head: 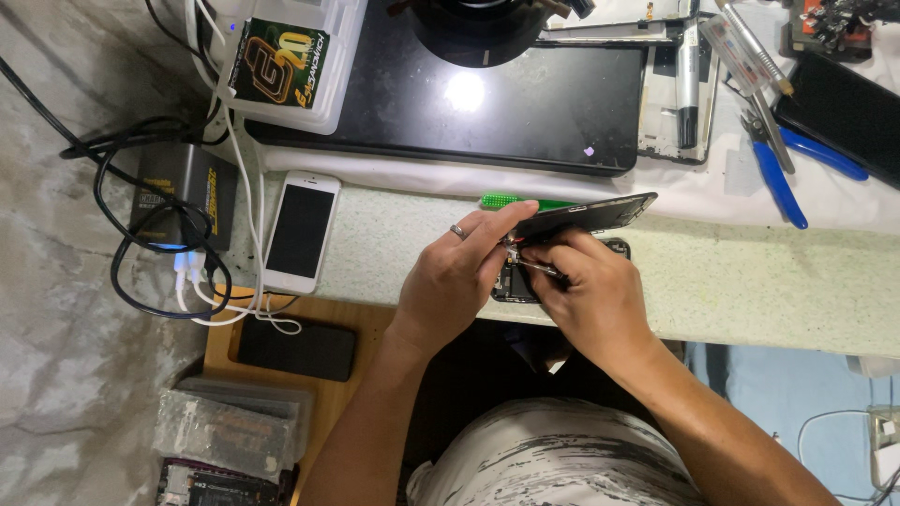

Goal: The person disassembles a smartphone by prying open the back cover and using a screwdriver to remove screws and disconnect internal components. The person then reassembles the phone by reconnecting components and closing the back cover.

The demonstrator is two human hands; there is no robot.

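- Step in hand, as I judge it: work inside an opened phone (514,281) at the near edge of the counter (750,281), its screen (586,217) lifted and tilted up like a lid.
- Left hand (459,281): fingers closed on the near end of the raised screen, holding it up off the body; a ring on one finger.
- Right hand (591,300): closed in a pinch on thin metal tweezers (536,266), tips pointing into the gap between screen and body.
- What the tips touch is too small to tell.
- Next move calls for a steady screen and fine tip control in a tight gap.
- A green brush (511,200) lies just behind the screen; a white phone (300,232) sits well to the left.
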